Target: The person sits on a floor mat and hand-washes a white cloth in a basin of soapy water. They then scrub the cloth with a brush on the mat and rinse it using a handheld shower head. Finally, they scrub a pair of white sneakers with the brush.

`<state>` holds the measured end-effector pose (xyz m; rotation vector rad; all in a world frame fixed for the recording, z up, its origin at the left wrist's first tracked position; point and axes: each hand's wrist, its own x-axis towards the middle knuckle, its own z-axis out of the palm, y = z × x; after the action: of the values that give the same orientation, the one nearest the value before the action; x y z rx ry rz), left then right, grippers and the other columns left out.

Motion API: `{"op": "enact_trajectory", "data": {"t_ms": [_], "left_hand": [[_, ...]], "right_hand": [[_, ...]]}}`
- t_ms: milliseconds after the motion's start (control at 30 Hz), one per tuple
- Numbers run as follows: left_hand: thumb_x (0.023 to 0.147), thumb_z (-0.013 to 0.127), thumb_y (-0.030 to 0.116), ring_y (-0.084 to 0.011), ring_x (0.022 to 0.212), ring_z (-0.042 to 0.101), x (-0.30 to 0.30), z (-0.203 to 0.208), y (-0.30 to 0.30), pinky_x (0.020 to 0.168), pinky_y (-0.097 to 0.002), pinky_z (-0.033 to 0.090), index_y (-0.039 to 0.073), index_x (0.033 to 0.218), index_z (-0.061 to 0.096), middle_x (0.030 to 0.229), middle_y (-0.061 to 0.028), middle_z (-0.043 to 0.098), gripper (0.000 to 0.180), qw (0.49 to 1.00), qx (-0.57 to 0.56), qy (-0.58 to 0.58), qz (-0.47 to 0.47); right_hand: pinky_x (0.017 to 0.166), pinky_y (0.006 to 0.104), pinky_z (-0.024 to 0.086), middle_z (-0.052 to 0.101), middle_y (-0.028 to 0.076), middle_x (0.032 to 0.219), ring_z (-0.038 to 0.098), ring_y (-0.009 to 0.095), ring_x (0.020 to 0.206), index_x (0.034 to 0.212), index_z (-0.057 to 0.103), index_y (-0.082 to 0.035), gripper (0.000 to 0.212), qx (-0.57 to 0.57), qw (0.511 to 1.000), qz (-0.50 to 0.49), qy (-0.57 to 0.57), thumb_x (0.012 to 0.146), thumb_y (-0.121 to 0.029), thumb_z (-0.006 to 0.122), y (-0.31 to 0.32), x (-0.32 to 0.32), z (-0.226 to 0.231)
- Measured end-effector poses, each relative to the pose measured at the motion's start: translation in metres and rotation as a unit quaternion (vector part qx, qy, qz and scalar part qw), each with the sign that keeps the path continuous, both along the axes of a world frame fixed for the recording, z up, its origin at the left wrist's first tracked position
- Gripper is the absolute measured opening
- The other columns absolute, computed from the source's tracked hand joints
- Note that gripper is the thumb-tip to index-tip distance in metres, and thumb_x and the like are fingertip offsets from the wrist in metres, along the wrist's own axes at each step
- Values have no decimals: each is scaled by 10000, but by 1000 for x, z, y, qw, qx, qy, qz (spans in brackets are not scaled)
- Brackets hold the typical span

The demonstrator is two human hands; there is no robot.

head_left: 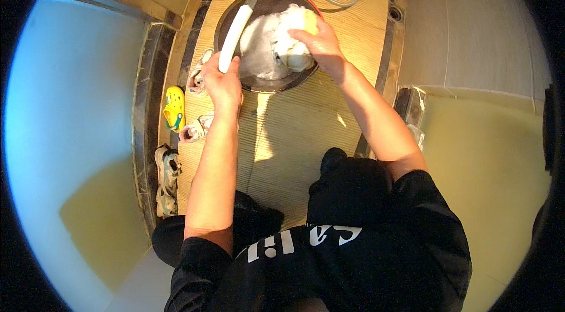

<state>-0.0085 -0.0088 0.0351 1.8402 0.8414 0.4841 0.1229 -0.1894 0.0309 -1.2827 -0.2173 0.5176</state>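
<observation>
My left hand [222, 81] is closed around the lower end of a white shower head [235, 35], whose long handle leans over the left side of a dark round basin [280, 85]. White, foamy-looking water lies in the basin, but no spray can be made out. Over the basin's right side, my right hand [322, 46] grips a bulky white shoe [292, 50] from the right. Bright glare washes out the shoe's upper part, so its exact shape is hard to read. The right fingertips are partly hidden behind it.
A grey metal hose [347, 4] loops behind the basin. Pale sneakers [199, 128], a yellow clog [175, 109] and patterned shoes [168, 179] line the left edge of the ribbed floor [306, 118]. Round drain fittings [395, 14] sit at the far right.
</observation>
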Motion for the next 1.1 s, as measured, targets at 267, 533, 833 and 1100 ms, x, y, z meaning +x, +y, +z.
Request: {"op": "enact_trajectory", "data": {"t_ms": [267, 533, 833, 1100], "left_hand": [[763, 738, 111, -269, 916, 554, -5, -14, 37, 868, -366, 426, -4, 1034, 647, 1003, -157, 576, 308, 999, -4, 3, 33], [778, 708, 127, -313, 945, 545, -40, -30, 77, 874, -395, 422, -5, 992, 648, 967, -181, 590, 258, 991, 124, 40, 34], [780, 719, 175, -304, 900, 521, -91, -81, 123, 831, -390, 414, -14, 981, 639, 967, -169, 545, 288, 983, 92, 83, 133], [799, 696, 107, -236, 875, 490, -99, -107, 81, 794, -358, 407, -37, 963, 602, 923, -139, 517, 238, 988, -58, 17, 142]], "right_hand": [[827, 417, 472, 596, 177, 973, 590, 354, 936, 1067, 607, -54, 407, -269, 915, 127, -273, 722, -243, 712, 40, -2, -39], [895, 417, 452, 587, 203, 1040, 567, 376, 1001, 1062, 597, -79, 331, -350, 818, 312, -334, 741, -133, 660, 52, -6, -67], [870, 414, 462, 590, 213, 1041, 567, 370, 1017, 1070, 592, -60, 357, -435, 733, 417, -317, 741, -176, 665, 81, 17, -86], [906, 427, 454, 547, 210, 1139, 542, 362, 1070, 1190, 550, -98, 480, -552, 645, 431, -306, 732, -170, 673, 81, 1, -99]]}}
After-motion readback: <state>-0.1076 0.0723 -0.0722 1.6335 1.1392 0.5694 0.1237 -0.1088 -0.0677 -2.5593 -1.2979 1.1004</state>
